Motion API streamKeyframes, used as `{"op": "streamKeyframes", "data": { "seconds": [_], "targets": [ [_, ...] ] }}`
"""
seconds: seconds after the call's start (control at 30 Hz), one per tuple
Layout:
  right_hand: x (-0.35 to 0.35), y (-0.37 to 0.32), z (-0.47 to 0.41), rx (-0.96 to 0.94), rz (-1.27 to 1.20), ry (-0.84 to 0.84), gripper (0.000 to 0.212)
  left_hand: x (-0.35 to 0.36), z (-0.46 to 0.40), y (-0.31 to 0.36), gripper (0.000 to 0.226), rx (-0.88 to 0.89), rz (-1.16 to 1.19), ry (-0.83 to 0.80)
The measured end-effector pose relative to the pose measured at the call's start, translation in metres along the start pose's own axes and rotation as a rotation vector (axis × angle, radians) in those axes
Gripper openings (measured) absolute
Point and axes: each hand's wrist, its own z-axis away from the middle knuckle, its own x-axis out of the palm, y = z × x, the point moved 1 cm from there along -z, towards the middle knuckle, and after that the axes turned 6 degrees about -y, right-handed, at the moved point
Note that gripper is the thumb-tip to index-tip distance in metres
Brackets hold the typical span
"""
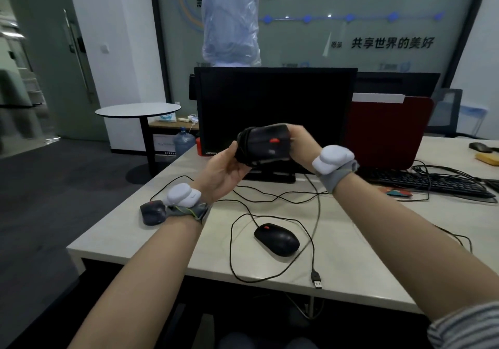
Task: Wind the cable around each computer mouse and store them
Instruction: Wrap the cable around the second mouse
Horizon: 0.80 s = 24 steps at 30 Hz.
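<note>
We raise both forearms above the surface, our left hand cupping a cable-wrapped black mouse from below, fingers closed on it, our right hand gripping its other end; a second mouse lies uncoiled below.

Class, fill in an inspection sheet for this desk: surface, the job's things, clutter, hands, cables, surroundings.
Surface: pale desk.
Job's things: held mouse, cable wound around it; loose mouse on the desk, unwound; third mouse at the left edge, partly hidden.
Clutter: keyboard, monitor, red folder, yellow item.
Hands: left hand and right hand both grip the held mouse.
Cables: loose cable loops to a USB plug.
Surroundings: round table, water bottle.
</note>
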Motion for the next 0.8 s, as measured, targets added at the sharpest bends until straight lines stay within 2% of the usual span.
{"op": "streamKeyframes", "data": {
  "seconds": [0.07, 0.1, 0.17, 0.23, 0.3, 0.37, 0.43, 0.47, 0.53, 0.67, 0.73, 0.8],
  "targets": [
    [0.012, 0.01, 0.002, 0.052, 0.129, 0.013, 0.033, 0.001, -0.006, 0.0, 0.031, 0.066, 0.066, 0.069],
    [0.019, 0.013, 0.003, 0.107, 0.241, -0.042, 0.034, 0.0, -0.009, 0.003, 0.03, 0.106, 0.041, 0.116],
    [0.032, 0.021, 0.01, 0.267, 0.425, -0.207, 0.022, -0.001, -0.013, 0.004, 0.028, 0.178, -0.061, 0.215],
    [0.039, 0.025, 0.016, 0.355, 0.53, -0.293, 0.019, -0.007, -0.013, 0.006, 0.023, 0.209, -0.216, 0.306],
    [0.042, 0.024, 0.02, 0.356, 0.607, -0.271, 0.024, -0.016, -0.009, 0.007, 0.022, 0.188, -0.426, 0.376],
    [0.044, 0.017, 0.022, 0.314, 0.82, -0.234, 0.025, -0.026, -0.004, 0.007, 0.027, 0.168, -0.608, 0.451],
    [0.045, 0.011, 0.021, 0.259, 1.061, -0.176, 0.023, -0.032, 0.001, 0.006, 0.034, 0.148, -0.693, 0.486],
    [0.045, 0.009, 0.02, 0.243, 1.101, -0.161, 0.022, -0.033, 0.002, 0.005, 0.035, 0.137, -0.694, 0.486],
    [0.043, 0.007, 0.018, 0.254, 0.975, -0.175, 0.017, -0.035, 0.006, 0.005, 0.037, 0.124, -0.717, 0.476],
    [0.035, -0.003, 0.013, 0.285, 0.365, -0.121, 0.011, -0.039, 0.007, 0.007, 0.039, 0.074, -0.867, 0.44],
    [0.029, -0.008, 0.01, 0.261, 0.272, -0.118, 0.01, -0.038, 0.008, 0.007, 0.039, 0.031, -0.833, 0.384],
    [0.022, -0.01, 0.005, 0.23, 0.313, -0.109, 0.011, -0.037, 0.01, 0.007, 0.037, -0.011, -0.857, 0.311]
  ]
}}
